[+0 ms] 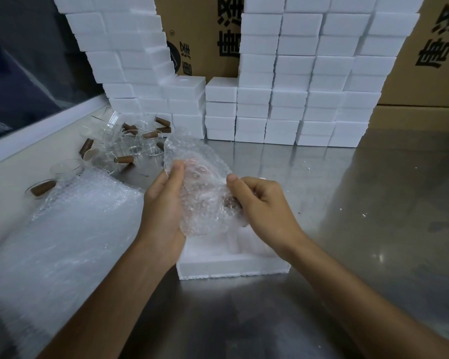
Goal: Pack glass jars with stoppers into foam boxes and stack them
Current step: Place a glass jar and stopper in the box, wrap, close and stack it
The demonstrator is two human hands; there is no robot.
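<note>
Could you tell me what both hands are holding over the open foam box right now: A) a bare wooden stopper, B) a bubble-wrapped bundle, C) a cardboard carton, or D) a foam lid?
B: the left hand and right hand both grip a bubble-wrapped bundle above the open foam box.

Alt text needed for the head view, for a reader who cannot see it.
Both hands, left and right, hold a bubble-wrapped jar above an open foam box on a steel table. Loose glass jars with brown stoppers lie far left; stacked foam boxes fill the back.

Two hands point(213, 203), one open foam box point(233, 263), about nine brown stoppers point(125, 159).
</note>
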